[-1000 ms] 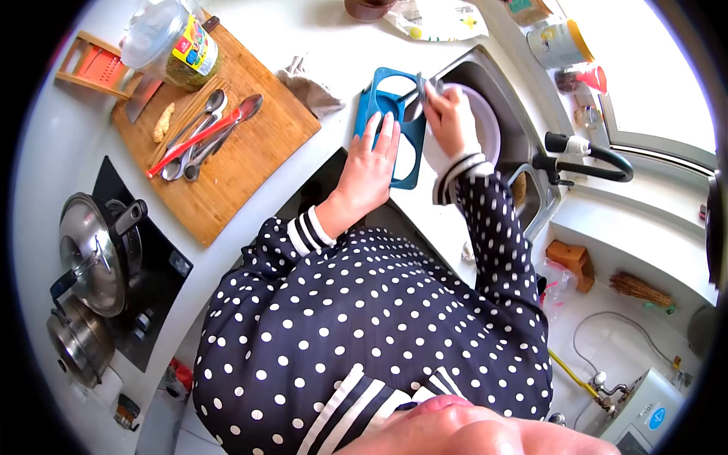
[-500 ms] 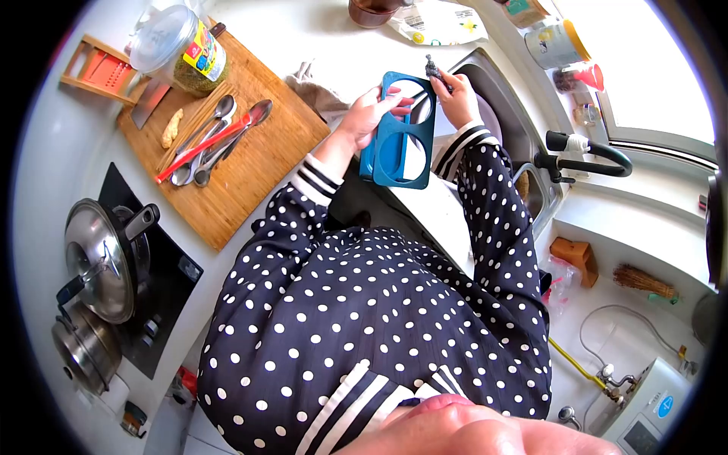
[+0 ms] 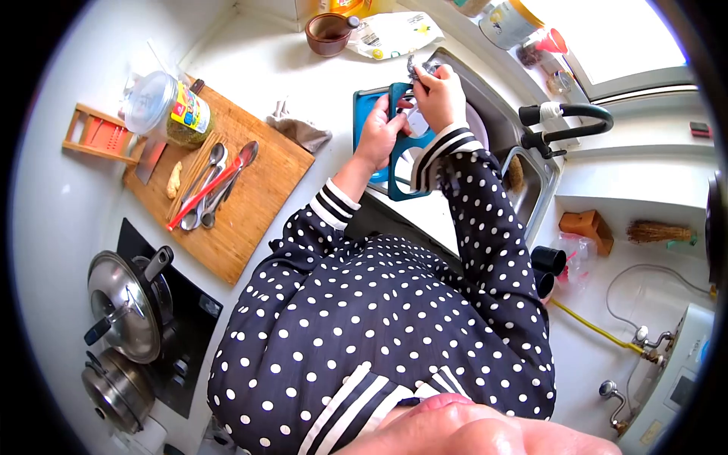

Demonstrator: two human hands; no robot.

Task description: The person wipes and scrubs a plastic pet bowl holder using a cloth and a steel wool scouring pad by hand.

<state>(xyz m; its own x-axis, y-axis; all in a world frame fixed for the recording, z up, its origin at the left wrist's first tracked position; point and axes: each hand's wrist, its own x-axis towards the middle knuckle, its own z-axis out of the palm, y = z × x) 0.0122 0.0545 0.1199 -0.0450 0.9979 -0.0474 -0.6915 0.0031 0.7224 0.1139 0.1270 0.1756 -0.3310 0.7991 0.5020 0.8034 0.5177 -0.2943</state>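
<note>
My left hand [image 3: 377, 136] is closed round a teal plastic holder [image 3: 393, 173] with large round openings. The holder is tilted above the edge of the sink [image 3: 485, 85]. Pinched in my right hand [image 3: 442, 97] is a dark grey scourer [image 3: 414, 70] that looks like steel wool, partly hidden by the fingers. This hand is at the holder's upper end; whether the scourer touches it I cannot tell. Just left of the holder, a crumpled cloth [image 3: 302, 132] lies on the counter.
A wooden board [image 3: 254, 193] on the left bears spoons, chopsticks, ginger and a lidded jar [image 3: 171, 114]. Below it stand a lidded pan [image 3: 125, 307] and a pot [image 3: 117, 390]. A black tap [image 3: 565, 133] arches over the sink's right side. A brown bowl [image 3: 327, 36] stands at the back.
The holder has turned, so its round openings now show more edge-on. My right hand has moved over the holder's upper end with the scourer. The whole view has shifted slightly.
</note>
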